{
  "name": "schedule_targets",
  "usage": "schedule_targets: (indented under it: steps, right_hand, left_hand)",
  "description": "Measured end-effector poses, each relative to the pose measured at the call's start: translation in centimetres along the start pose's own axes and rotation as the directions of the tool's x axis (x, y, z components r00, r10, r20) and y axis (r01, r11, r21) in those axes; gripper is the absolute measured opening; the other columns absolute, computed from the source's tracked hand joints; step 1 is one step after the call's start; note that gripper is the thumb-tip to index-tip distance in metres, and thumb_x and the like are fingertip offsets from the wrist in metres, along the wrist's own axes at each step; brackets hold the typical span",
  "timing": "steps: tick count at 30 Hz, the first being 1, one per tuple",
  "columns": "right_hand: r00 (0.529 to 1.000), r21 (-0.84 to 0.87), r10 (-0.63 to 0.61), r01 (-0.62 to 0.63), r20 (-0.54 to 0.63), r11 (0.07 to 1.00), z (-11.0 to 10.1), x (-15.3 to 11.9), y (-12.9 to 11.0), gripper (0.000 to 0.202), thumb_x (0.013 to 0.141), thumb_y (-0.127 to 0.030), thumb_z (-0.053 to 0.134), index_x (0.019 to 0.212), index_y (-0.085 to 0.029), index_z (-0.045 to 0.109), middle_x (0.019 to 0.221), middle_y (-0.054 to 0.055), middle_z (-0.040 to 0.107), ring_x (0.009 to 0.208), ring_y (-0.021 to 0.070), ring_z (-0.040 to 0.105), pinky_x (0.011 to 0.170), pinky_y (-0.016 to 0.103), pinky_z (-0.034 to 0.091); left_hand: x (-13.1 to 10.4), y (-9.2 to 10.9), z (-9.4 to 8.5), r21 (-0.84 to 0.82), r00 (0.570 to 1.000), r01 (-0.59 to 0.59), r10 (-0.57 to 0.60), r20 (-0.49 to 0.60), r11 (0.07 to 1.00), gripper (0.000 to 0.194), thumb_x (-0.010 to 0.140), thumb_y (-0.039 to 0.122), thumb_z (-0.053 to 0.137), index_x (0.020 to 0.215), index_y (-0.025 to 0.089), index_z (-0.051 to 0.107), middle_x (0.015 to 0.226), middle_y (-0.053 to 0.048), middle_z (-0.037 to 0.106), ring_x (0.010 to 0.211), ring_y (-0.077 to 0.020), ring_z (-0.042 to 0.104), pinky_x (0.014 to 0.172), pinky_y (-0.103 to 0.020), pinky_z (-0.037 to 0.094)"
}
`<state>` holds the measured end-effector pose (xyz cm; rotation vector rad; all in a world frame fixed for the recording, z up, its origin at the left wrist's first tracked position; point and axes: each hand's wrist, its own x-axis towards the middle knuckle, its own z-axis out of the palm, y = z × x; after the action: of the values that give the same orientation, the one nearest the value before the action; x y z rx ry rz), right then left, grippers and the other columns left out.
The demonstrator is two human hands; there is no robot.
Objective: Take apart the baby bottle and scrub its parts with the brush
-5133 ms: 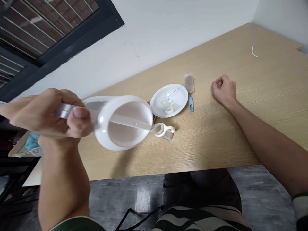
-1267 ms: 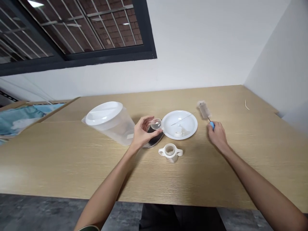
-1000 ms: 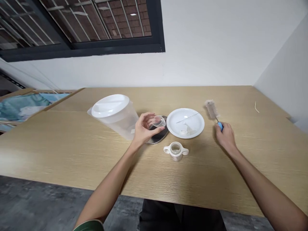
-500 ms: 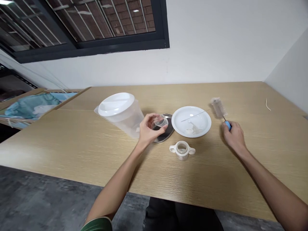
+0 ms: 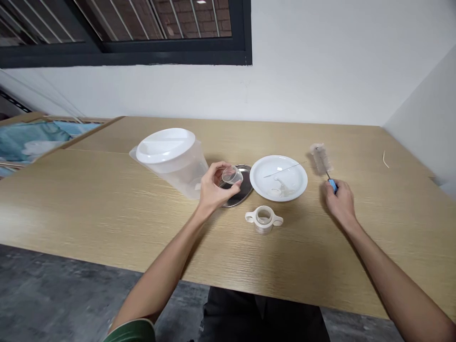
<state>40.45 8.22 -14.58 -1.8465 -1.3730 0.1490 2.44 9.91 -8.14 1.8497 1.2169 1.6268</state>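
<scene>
The right hand (image 5: 340, 203) covers most of the bottle brush (image 5: 323, 161) handle; only a bit of blue shows. The left hand (image 5: 213, 190) hides the near side of the small clear cup (image 5: 231, 175) and part of the metal dish (image 5: 239, 192) behind it. On the white plate (image 5: 261, 187), the small pale pieces (image 5: 281, 190) are too small to identify. Left of the pitcher (image 5: 171, 161), the blue-lined box (image 5: 39, 140) is cut off by the edge.
</scene>
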Motion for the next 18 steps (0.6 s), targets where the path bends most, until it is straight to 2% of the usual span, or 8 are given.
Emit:
schedule_targets:
  steps: [5, 8, 10, 13, 16, 18]
  right_hand:
    - [0.997, 0.059, 0.037, -0.033, -0.066, 0.998, -0.7, -0.1, -0.7, 0.044, 0.090, -0.048, 0.045, 0.111, -0.015, 0.064, 0.112, 0.017, 0.068, 0.106, 0.0283, 0.060, 0.098, 0.044, 0.046]
    - [0.992, 0.112, 0.099, -0.090, -0.076, 0.990, -1.1, -0.5, -1.4, 0.045, 0.091, -0.050, 0.046, 0.119, -0.016, 0.057, 0.113, 0.015, 0.068, 0.099, 0.0260, 0.063, 0.091, 0.041, 0.048]
    - [0.991, 0.156, 0.126, -0.116, -0.050, 0.981, -1.3, -0.7, -1.8, 0.044, 0.092, -0.049, 0.049, 0.124, -0.019, 0.051, 0.106, 0.011, 0.070, 0.085, 0.0226, 0.064, 0.082, 0.038, 0.048]
    - [0.995, 0.222, 0.092, -0.084, -0.024, 0.971, -1.6, -1.0, -2.3, 0.040, 0.094, -0.044, 0.049, 0.127, -0.022, 0.044, 0.092, 0.003, 0.070, 0.065, 0.0172, 0.058, 0.071, 0.033, 0.046]
    - [0.998, 0.191, 0.038, -0.027, -0.053, 0.981, -2.3, -1.3, -2.9, 0.037, 0.093, -0.043, 0.052, 0.123, -0.021, 0.048, 0.075, -0.003, 0.063, 0.055, 0.0143, 0.049, 0.063, 0.029, 0.040]
    - [0.999, 0.163, 0.015, -0.006, -0.050, 0.987, -2.8, -1.7, -3.5, 0.039, 0.093, -0.048, 0.055, 0.121, -0.020, 0.054, 0.064, -0.006, 0.054, 0.050, 0.0132, 0.042, 0.057, 0.028, 0.036]
  left_hand:
    - [0.3, -0.2, -0.2, 0.023, 0.999, -0.048, 0.047, 0.005, 0.999, 0.048, 0.071, 0.033, 0.085, 0.113, 0.021, 0.065, 0.107, -0.007, 0.070, 0.096, -0.0213, 0.071, 0.091, -0.037, 0.060]
    - [0.5, -0.1, -0.2, -0.004, 0.998, -0.063, 0.063, 0.002, 0.998, 0.051, 0.072, 0.035, 0.087, 0.117, 0.021, 0.067, 0.111, -0.007, 0.069, 0.099, -0.0216, 0.071, 0.094, -0.038, 0.060]
    - [0.5, -0.1, -0.1, -0.022, 0.998, -0.067, 0.067, -0.006, 0.998, 0.053, 0.073, 0.035, 0.087, 0.121, 0.023, 0.068, 0.115, -0.007, 0.069, 0.103, -0.0221, 0.070, 0.096, -0.038, 0.059]
    - [0.4, -0.1, 0.0, -0.061, 1.000, -0.030, 0.030, 0.006, 0.998, 0.062, 0.074, 0.036, 0.088, 0.131, 0.026, 0.065, 0.123, -0.009, 0.069, 0.110, -0.0236, 0.069, 0.098, -0.040, 0.058]
    - [0.3, -0.4, 0.1, -0.132, 0.999, 0.014, -0.009, 0.038, 0.991, 0.064, 0.075, 0.039, 0.088, 0.132, 0.026, 0.064, 0.125, -0.010, 0.069, 0.111, -0.0248, 0.069, 0.097, -0.042, 0.059]
    - [0.3, -0.5, 0.1, -0.186, 0.999, 0.026, -0.019, 0.043, 0.982, 0.061, 0.075, 0.039, 0.089, 0.129, 0.025, 0.065, 0.126, -0.011, 0.069, 0.112, -0.0248, 0.069, 0.099, -0.042, 0.059]
